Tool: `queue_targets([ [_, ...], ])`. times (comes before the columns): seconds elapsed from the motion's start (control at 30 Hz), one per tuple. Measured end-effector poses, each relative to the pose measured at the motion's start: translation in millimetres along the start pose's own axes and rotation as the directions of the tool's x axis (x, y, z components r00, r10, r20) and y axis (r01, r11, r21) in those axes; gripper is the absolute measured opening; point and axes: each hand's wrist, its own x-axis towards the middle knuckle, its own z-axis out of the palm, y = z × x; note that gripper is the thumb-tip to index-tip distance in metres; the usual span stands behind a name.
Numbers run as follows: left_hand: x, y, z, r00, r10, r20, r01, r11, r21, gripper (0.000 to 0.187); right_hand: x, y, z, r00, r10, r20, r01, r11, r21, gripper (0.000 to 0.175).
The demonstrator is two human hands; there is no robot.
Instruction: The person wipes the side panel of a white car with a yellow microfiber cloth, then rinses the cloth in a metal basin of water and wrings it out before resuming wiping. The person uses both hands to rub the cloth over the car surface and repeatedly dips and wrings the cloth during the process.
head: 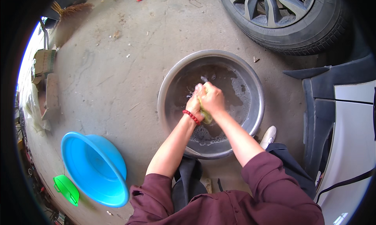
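A large metal basin (pixel 255 78) stands on the floor before me, holding murky water (pixel 216 70) with patches of suds (pixel 239 88). Over its middle, my left hand (pixel 194 103) and my right hand (pixel 213 97) press together around a wet yellow-green cloth (pixel 207 117). Part of the cloth hangs below the hands; the rest is hidden between the palms. Small splashes show just beyond the fingers. A red bead bracelet (pixel 191 117) circles my left wrist.
To the left stand a blue plastic basin (pixel 97 166) and a small green plastic container (pixel 66 189). A car tire (pixel 282 34) is at the upper right, with car body panels (pixel 349 131) along the right. Cardboard boxes (pixel 44 62) and a broom (pixel 75 11) lie at the far left.
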Motion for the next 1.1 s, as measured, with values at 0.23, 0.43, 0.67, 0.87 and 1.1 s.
queue_targets([
  [0.23,14,8,7,0.991,0.132,0.035,-0.133,0.991,0.020,0.042,-4,4,-3,0.943,-0.320,0.085,0.310,0.944,0.116,0.030],
  [0.43,1,-6,25,0.978,0.070,-0.197,-0.074,0.997,-0.013,0.021,4,20,-4,0.993,0.115,0.027,-0.114,0.993,-0.018,0.033],
  [0.67,-1,-4,18,0.985,0.024,-0.171,-0.005,0.994,0.112,0.024,-6,19,-5,0.995,0.080,0.059,-0.079,0.997,-0.007,0.033],
  [0.87,0,-1,15,0.804,-0.044,0.593,0.119,0.989,-0.088,0.028,-1,9,-9,0.979,-0.169,0.116,0.156,0.982,0.110,0.026],
  [1.1,2,-9,12,0.996,0.087,-0.018,-0.082,0.976,0.202,0.025,11,8,-17,0.991,0.124,0.049,-0.121,0.990,-0.068,0.034],
])
